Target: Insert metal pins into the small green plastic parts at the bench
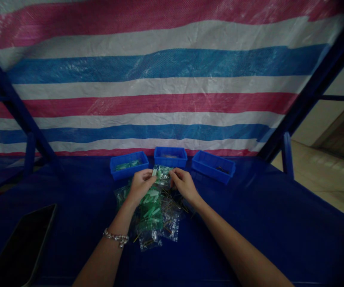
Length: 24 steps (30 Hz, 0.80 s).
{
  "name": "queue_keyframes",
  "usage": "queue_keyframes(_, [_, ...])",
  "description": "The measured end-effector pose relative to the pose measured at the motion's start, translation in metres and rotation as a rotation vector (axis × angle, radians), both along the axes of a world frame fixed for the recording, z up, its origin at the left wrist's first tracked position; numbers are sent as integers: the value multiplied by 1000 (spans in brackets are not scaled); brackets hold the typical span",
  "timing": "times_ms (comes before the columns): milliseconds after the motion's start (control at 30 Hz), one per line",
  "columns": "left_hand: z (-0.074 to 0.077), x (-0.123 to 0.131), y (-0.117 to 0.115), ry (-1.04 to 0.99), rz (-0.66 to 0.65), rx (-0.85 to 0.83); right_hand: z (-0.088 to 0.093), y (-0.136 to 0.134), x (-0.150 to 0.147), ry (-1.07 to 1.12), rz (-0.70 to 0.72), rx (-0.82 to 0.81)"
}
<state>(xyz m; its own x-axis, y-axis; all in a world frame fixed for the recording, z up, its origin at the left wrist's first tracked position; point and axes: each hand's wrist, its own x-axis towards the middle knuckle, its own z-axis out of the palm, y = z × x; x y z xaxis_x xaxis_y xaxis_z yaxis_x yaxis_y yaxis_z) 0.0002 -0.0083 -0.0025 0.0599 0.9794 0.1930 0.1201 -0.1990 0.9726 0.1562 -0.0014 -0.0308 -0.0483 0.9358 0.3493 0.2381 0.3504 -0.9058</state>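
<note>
Between my two hands is a small clear plastic bag [162,173] with pale green pieces in it. My left hand [142,184] pinches its left side, and my right hand [184,183] pinches the right side. Below them on the table lies a pile of clear bags. Green pieces [151,209] fill the middle of the pile, and thin dark and brass-coloured pins [172,201] lie to the right. Two flat clear bags [149,238] with pins inside rest at the pile's near edge. The pieces are too small to name surely.
Three blue bins stand along the back: the left bin [130,172] holds green pieces, the middle bin [171,161] small pale items, the right bin [210,169] dark pieces. A phone [22,247] lies at left on the blue table [267,239]. Blue frame posts flank a striped sheet [166,103].
</note>
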Motion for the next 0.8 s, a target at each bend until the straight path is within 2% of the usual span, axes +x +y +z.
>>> queue_keyframes(167, [-2, 0, 1, 50, -7, 51, 4, -2, -1, 70, 24, -24])
queue_keyframes(400, [-1, -4, 4, 55, 92, 207, 18, -10, 0, 285, 126, -88])
queue_keyframes(700, [-4, -7, 4, -76, -55, 67, 16, -10, 2, 313, 131, -60])
queue_keyframes(800, [-1, -7, 1, -56, -44, 82, 15, -9, 2, 270, 120, -39])
